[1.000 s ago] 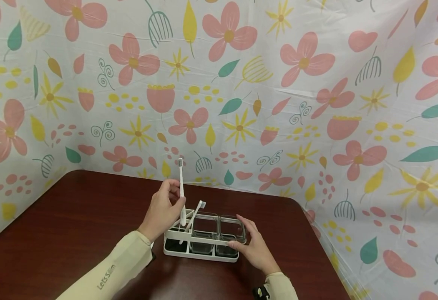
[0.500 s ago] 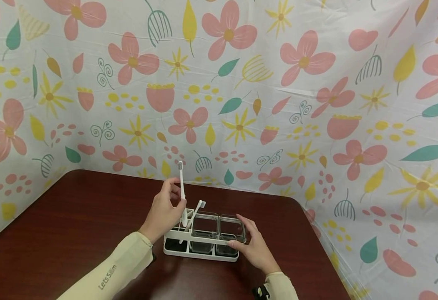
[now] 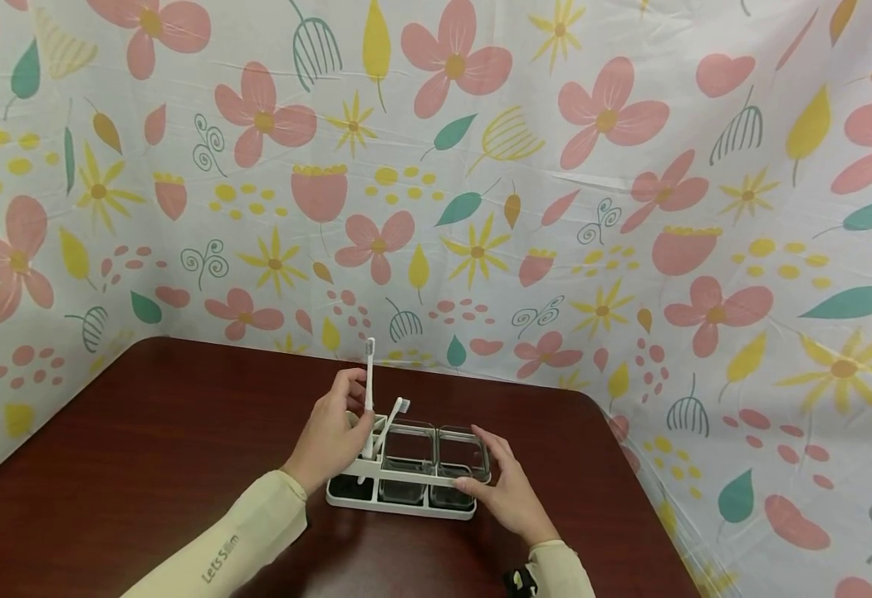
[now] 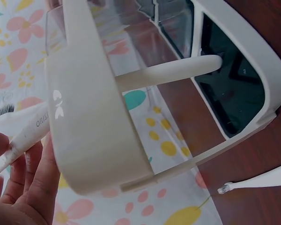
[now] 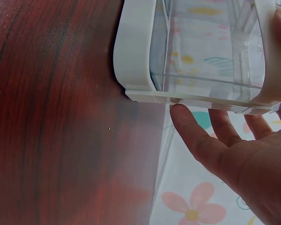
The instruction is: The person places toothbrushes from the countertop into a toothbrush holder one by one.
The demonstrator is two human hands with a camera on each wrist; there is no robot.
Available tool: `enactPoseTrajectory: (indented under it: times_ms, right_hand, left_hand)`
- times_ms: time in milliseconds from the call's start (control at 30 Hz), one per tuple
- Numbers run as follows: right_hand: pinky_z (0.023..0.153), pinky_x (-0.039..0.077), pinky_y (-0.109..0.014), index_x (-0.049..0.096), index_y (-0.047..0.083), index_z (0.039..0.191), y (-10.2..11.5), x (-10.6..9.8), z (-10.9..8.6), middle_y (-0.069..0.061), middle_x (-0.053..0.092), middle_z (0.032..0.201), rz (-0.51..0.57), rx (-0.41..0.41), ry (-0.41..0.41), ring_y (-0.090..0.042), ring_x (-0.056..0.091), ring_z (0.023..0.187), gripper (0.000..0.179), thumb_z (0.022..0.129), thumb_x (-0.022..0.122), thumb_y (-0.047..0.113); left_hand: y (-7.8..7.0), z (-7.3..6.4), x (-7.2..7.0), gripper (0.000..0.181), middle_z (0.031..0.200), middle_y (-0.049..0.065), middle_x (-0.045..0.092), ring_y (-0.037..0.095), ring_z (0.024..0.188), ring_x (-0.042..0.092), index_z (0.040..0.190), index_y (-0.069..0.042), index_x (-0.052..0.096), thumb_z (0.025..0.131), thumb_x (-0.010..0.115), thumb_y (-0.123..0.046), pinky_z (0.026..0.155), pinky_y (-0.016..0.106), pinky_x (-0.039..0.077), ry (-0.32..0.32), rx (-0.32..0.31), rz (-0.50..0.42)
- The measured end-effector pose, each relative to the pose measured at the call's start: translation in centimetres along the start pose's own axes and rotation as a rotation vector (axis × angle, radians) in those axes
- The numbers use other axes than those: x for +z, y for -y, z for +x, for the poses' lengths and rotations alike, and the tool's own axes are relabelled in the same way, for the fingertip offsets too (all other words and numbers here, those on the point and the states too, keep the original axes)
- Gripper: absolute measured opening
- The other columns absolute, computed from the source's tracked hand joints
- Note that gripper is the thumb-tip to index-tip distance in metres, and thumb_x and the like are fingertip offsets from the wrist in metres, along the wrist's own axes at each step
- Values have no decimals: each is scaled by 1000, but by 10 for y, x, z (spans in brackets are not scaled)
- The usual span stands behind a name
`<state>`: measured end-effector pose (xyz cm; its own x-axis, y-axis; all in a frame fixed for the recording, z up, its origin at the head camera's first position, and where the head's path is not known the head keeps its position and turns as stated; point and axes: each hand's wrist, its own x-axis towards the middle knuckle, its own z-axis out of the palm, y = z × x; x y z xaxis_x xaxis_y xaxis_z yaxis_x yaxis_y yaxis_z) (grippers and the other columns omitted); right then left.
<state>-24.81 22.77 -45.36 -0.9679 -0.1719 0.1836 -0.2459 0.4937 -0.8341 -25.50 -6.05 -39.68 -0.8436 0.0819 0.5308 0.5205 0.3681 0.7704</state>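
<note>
A white toothbrush holder (image 3: 406, 477) stands on the dark table. My left hand (image 3: 327, 436) pinches a white toothbrush (image 3: 369, 386) between thumb and fingers, bristles up, its lower end down at the holder's left section. Leaning in that same section is a second toothbrush (image 3: 388, 425); in the left wrist view its rounded handle end (image 4: 178, 70) pokes out below the upper frame. My right hand (image 3: 512, 490) grips the holder's right end, thumb on the front of the upper frame and fingers round the side. Two clear cups (image 3: 410, 447) fill the middle and right sections.
Low in the left wrist view, a slim white piece with a small bristled tip (image 4: 257, 182) lies on the wood; my left arm hides it from the head camera. A floral cloth (image 3: 436, 191) hangs behind the brown table (image 3: 182, 440) and along its sides.
My left hand has shifted slightly right, and the toothbrush in it has sunk lower into the left section and stands straighter. The right hand and the holder have stayed put.
</note>
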Motion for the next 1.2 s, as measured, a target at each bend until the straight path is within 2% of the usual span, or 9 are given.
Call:
enactPoseTrajectory:
  times_ms: [133, 433, 767, 1200]
  right_hand:
    - [102, 37, -59, 42, 17, 151, 1, 0, 0, -8, 38, 149, -2, -1, -1, -34, 34, 139, 77, 84, 81, 18]
    - [102, 37, -59, 43, 21, 149, 1, 0, -1, -7, 39, 149, 9, 1, -4, -33, 34, 139, 77, 83, 81, 19]
    - [101, 39, -58, 43, 19, 149, 0, 0, -1, -8, 39, 149, 15, -9, -4, -33, 37, 137, 77, 82, 82, 17]
    - [102, 37, -59, 43, 18, 150, 1, 0, -1, -7, 38, 149, 9, 5, -4, -33, 34, 139, 78, 82, 82, 22]
  left_hand:
    - [1, -2, 3, 44, 97, 5, 57, 15, 84, 56, 128, -5, 47, 88, 62, 5, 68, 29, 52, -5, 5, 3]
    - [2, -3, 5, 40, 96, 3, 56, 15, 84, 55, 124, -7, 50, 88, 62, 4, 68, 29, 52, -14, 11, -7]
    - [2, -3, 7, 38, 94, 1, 56, 14, 82, 55, 122, -8, 52, 87, 63, 5, 67, 28, 52, -18, 19, 8]
    - [3, -3, 7, 31, 90, -2, 57, 12, 80, 56, 117, -8, 55, 89, 65, 1, 67, 28, 53, -27, 22, 11]
